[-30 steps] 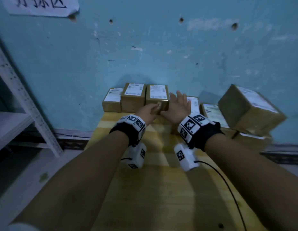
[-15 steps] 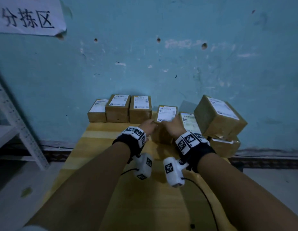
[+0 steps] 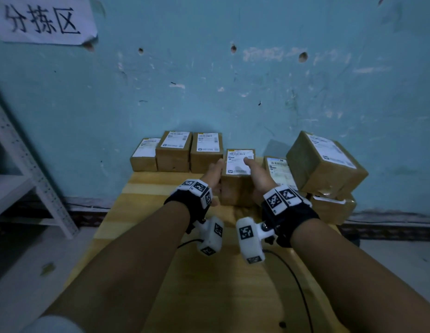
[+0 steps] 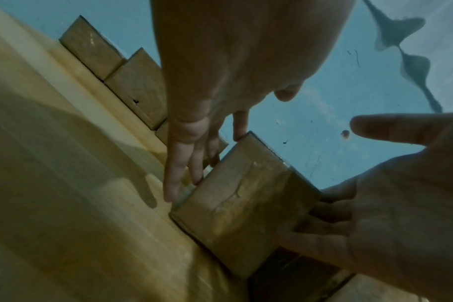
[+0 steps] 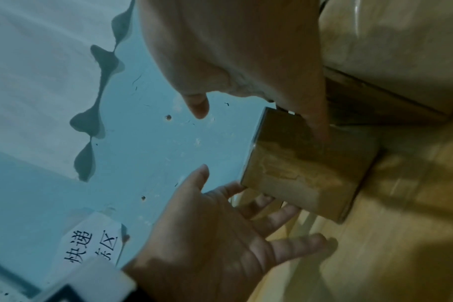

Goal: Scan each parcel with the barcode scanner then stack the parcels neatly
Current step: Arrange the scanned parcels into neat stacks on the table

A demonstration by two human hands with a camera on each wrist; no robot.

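A boxy brown cardboard parcel (image 3: 235, 188) — white-labelled on top — is stood on the planked wooden table (image 3: 209, 296); it is pressed between the left hand (image 3: 215, 174) and right hand (image 3: 257, 179), fingers flat.

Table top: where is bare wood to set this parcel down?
Bare table lies in front of the row of three parcels, left of the left hand, and across the near half, this side of the held parcel. Crowded: back right, with the flat parcel and tilted parcel.
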